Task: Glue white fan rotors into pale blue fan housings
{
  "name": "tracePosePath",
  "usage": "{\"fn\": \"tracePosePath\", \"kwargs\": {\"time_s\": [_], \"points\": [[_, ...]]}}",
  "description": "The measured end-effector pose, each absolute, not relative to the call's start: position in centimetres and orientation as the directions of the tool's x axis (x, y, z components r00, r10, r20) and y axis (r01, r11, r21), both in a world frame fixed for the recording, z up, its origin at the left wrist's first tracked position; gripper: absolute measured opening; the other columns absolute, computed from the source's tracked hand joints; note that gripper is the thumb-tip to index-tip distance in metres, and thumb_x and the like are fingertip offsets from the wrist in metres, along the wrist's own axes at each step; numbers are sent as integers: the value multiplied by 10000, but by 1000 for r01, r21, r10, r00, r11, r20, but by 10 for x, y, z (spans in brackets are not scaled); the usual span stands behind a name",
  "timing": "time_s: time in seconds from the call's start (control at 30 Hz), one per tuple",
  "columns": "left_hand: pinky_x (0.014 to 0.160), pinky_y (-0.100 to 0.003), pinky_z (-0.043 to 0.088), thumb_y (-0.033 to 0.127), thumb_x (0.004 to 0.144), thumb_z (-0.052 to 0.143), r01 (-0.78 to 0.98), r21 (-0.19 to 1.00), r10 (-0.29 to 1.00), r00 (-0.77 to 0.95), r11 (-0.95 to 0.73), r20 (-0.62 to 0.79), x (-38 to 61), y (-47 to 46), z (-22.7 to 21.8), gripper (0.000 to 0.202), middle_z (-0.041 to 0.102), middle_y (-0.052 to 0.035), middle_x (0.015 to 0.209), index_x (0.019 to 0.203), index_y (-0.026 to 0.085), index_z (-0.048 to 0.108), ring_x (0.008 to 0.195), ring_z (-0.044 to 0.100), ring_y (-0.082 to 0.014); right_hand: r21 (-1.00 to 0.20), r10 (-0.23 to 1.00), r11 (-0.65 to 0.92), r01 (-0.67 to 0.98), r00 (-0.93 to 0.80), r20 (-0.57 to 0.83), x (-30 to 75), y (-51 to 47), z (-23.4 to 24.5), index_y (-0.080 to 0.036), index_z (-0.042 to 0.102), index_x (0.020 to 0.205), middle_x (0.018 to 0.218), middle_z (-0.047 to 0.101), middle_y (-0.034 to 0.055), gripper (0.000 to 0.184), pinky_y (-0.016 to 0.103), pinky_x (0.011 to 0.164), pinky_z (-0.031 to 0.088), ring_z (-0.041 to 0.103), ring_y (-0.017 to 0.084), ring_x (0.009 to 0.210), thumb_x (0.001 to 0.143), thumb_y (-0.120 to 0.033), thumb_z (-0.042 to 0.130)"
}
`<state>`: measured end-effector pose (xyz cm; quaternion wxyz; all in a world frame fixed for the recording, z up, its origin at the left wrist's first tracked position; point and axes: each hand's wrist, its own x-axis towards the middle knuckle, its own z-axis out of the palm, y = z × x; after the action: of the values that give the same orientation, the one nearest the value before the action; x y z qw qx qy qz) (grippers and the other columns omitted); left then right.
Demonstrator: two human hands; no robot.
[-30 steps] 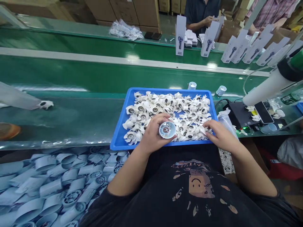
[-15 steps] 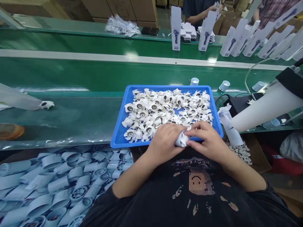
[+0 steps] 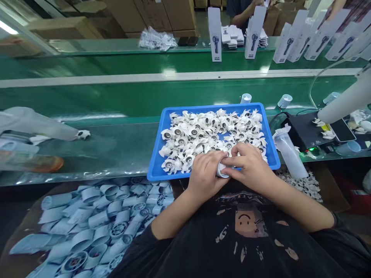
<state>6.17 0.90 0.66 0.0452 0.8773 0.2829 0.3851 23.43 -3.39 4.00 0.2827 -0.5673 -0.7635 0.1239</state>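
My left hand (image 3: 204, 175) is wrapped round a pale blue cylindrical fan housing (image 3: 222, 168), held at the near edge of a blue tray (image 3: 158, 154). My right hand (image 3: 249, 166) is closed over the housing's open end, fingers pressing on it; what is under them is hidden. The tray is filled with several white fan impellers (image 3: 203, 131).
A bin of pale blue housings (image 3: 98, 220) lies at lower left. A green conveyor (image 3: 116, 96) runs behind the tray, with small cups (image 3: 246, 98). A black device (image 3: 304, 133) and a white tube (image 3: 344, 102) are at right. White boxes (image 3: 215, 34) stand far off, with other people behind them.
My right hand left the impellers in the tray and came onto the housing in my left hand. Both hands now press together at the tray's near edge.
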Motion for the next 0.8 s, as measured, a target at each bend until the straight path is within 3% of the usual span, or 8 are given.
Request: {"fn": "tracePosePath", "kwargs": {"time_s": [0.07, 0.2, 0.27, 0.37, 0.47, 0.53, 0.67, 0.8], "points": [[835, -347, 474, 331, 884, 575, 477, 309, 554, 553, -823, 622, 56, 16, 5, 304, 738, -84, 1022, 1148, 189, 531, 930, 689, -227, -566, 931, 361, 741, -251, 266, 240, -39, 41, -287, 760, 930, 891, 546, 37, 154, 347, 798, 337, 507, 182, 877, 871, -400, 674], [868, -366, 474, 432, 844, 662, 534, 329, 604, 498, -779, 621, 48, 27, 3, 397, 738, -81, 1028, 1141, 198, 541, 920, 685, -233, -682, 887, 461, 567, -296, 354, 248, -50, 36, -209, 733, 734, 778, 492, 27, 427, 300, 731, 374, 492, 131, 759, 964, -477, 493], [907, -377, 463, 414, 857, 651, 511, 309, 574, 520, -803, 632, 50, 28, 3, 376, 737, -75, 1033, 1148, 200, 543, 929, 685, -228, -648, 874, 482, 590, -272, 402, 247, -53, 31, -220, 736, 1006, 904, 530, 62, 395, 326, 789, 419, 517, 167, 863, 951, -523, 489], [1001, -405, 423, 375, 882, 619, 453, 279, 521, 599, -847, 608, 55, 26, 4, 360, 732, -72, 1057, 1187, 203, 537, 961, 681, -218, -478, 870, 457, 750, -266, 416, 244, -52, 25, -224, 602, 1304, 1186, 516, 140, 581, 451, 910, 417, 479, 278, 1074, 855, -593, 603], [1072, -463, 382, 455, 838, 669, 408, 298, 505, 680, -863, 532, 53, 39, 9, 491, 695, -90, 1140, 1246, 221, 528, 1072, 642, -247, -423, 832, 473, 773, -235, 502, 254, -56, 29, -222, 721, 994, 1048, 564, 102, 268, 425, 861, 415, 502, 252, 990, 898, -444, 605], [1059, -497, 402, 523, 751, 739, 446, 335, 557, 696, -830, 453, 48, 67, 16, 591, 633, -108, 1223, 1241, 243, 562, 1167, 579, -292, -462, 781, 530, 711, -197, 592, 266, -63, 32, -192, 695, 818, 916, 549, 69, 224, 360, 802, 425, 516, 189, 882, 935, -313, 547], [1001, -456, 463, 493, 720, 765, 761, 420, 864, 482, -494, 144, 53, 158, 37, 549, 580, -89, 1203, 1194, 257, 615, 1147, 568, -300, -525, 757, 492, 695, -43, 653, 282, -78, 24, -190, 667, 839, 906, 545, 52, 148, 293, 774, 463, 545, 149, 858, 914, -191, 540], [997, -378, 468, 293, 871, 615, 867, 417, 960, 277, -271, 48, 84, 237, 42, 599, 528, -118, 1333, 1411, 205, 373, 1176, 575, -249, -601, 783, 488, 633, -12, 622, 277, -87, 5, -189, 651, 813, 897, 563, 46, 154, 251, 762, 500, 586, 128, 841, 910, -179, 531]]}}
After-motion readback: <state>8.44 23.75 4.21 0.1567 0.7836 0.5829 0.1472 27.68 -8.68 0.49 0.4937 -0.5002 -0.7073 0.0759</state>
